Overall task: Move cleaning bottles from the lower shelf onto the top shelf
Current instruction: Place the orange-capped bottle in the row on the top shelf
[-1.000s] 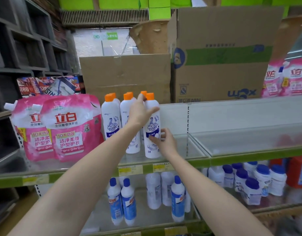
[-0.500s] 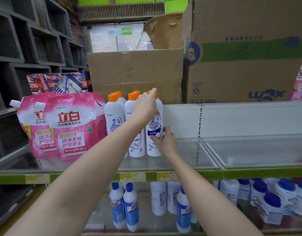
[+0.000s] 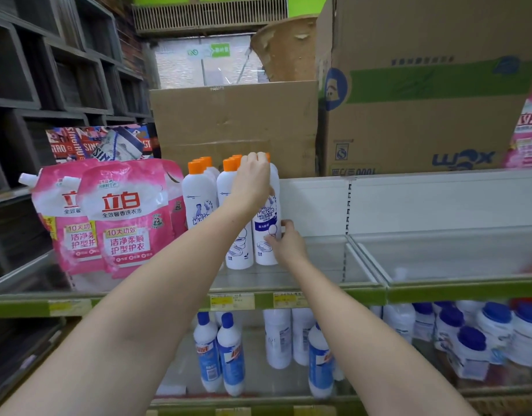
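Several white Mr Muscle bottles with orange caps stand on the top shelf (image 3: 288, 276). My left hand (image 3: 252, 181) grips the neck and cap of the rightmost bottle (image 3: 269, 235). My right hand (image 3: 287, 243) holds the same bottle low on its right side, fingers around the label. The bottle stands upright on the shelf beside another orange-capped bottle (image 3: 198, 202). On the lower shelf stand white bottles with blue caps (image 3: 230, 352) and plain white bottles (image 3: 278, 337).
Pink detergent pouches (image 3: 123, 217) fill the top shelf's left part. Cardboard boxes (image 3: 423, 85) stand behind the shelf. A clear divider (image 3: 365, 259) splits the top shelf; the compartment right of it holds nothing. Blue-lidded jars (image 3: 495, 334) crowd the lower shelf on the right.
My left hand has slid from the bottle's shoulder up over its cap. The bottle stays on the shelf, and the view has shifted closer and leftward.
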The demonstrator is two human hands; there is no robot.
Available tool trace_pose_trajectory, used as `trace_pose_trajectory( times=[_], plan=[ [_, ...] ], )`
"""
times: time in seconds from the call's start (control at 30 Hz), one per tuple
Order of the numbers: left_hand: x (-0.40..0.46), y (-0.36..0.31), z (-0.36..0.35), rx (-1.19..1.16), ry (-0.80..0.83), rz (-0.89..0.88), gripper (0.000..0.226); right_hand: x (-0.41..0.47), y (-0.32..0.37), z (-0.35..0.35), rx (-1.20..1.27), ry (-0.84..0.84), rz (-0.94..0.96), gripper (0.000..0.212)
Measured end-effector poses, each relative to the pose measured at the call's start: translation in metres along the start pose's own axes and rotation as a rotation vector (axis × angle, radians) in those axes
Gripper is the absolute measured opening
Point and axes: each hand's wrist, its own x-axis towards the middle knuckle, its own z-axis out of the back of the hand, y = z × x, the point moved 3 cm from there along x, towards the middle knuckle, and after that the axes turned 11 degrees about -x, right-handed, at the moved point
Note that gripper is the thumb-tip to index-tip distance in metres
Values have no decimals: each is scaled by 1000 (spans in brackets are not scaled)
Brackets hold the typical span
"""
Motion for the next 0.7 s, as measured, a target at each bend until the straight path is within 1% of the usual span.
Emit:
trace_pose_trajectory(
  times=[0.07,0.13,0.23,0.4,0.43,0.57,0.7],
  plan=[
    [-5,0,1,-31,10,5,53,-5,-1,4,-9,26,-38,53],
    [-11,-2,0,-25,-1,-6,52,-12,-3,9,-7,16,-57,52],
    [-23,-6,-5,-9,-17,-60,52,-24,-6,16,-59,-25,-49,43],
    [-52,-7,-15,-127,13,-52,17,-48,-16,27,-3,-143,-55,20],
    [-59,-9,-18,-141,28,-56,16,-54,-20,29,20,-180,-63,18],
    [-92,-26,-31,-254,139,-83,24,-85,-43,46,72,-334,-75,23],
    [-123,-54,-52,-411,313,-81,14,-125,-80,69,19,-435,-69,24]
  ],
)
